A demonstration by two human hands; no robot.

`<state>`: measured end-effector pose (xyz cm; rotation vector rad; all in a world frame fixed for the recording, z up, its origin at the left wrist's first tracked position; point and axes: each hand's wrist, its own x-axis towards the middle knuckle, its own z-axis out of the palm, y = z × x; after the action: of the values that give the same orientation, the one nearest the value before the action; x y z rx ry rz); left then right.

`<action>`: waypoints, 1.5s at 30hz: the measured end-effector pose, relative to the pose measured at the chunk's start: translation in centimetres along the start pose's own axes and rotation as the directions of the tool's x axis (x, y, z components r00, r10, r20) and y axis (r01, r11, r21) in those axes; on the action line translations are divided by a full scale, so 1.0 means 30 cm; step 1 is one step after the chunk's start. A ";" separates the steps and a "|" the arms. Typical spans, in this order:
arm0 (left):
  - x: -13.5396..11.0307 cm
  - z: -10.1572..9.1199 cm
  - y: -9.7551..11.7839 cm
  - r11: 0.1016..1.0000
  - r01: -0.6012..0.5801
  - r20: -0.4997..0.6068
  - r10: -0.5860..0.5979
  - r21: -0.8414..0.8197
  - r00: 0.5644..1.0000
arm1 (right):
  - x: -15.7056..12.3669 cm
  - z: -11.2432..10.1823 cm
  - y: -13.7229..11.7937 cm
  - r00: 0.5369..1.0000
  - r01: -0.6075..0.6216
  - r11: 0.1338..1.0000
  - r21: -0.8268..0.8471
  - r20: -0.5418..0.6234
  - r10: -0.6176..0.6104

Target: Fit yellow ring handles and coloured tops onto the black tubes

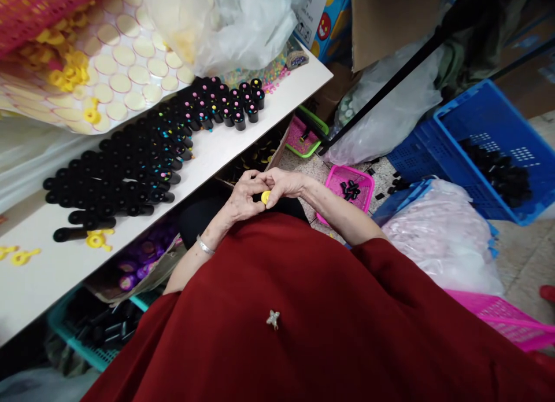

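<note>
Above my lap, my left hand point(246, 198) and my right hand point(284, 184) meet, fingers bent inward and touching. Between their thumbs and fingertips shows a small yellow round piece point(265, 197), gripped from both sides. Fingers cover the rest of it, so I cannot tell whether anything is attached. On the white table beyond, many black cylinders point(117, 159) lie or stand close together, some with pink, blue or yellow dots on their ends. Yellow plastic ring-shaped pieces point(99, 239) with short stems lie at the table's near left.
A pink basket point(370, 188) with black parts and a green-rimmed basket point(323, 124) stand on the floor to the right. Farther right are a blue crate point(489, 92) and a filled plastic bag point(442, 234). Under the table sits a teal basket point(97, 356) of black parts.
</note>
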<state>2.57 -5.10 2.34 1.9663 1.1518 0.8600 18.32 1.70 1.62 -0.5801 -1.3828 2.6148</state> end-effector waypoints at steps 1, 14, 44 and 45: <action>0.000 0.004 -0.003 1.000 -0.008 0.004 0.008 -0.006 1.000 | -0.003 0.006 0.001 1.000 -0.005 1.000 -0.005 -0.019 0.005; 0.010 0.008 -0.026 0.995 0.080 0.031 -0.078 -0.066 0.996 | -0.022 0.032 0.046 0.974 0.172 0.979 0.108 -0.168 -0.153; 0.030 0.050 -0.077 0.996 0.085 -0.138 -0.078 0.040 0.987 | 0.005 0.033 0.100 0.858 0.320 0.936 0.146 -0.463 -0.222; 0.035 0.057 -0.084 0.994 0.104 -0.177 -0.095 0.041 0.980 | 0.009 0.030 0.101 0.852 0.315 0.938 0.147 -0.479 -0.211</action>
<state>3.25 -3.61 -0.45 1.8841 1.3730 0.9749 17.92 -0.63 -0.47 -0.8364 -0.9342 2.1790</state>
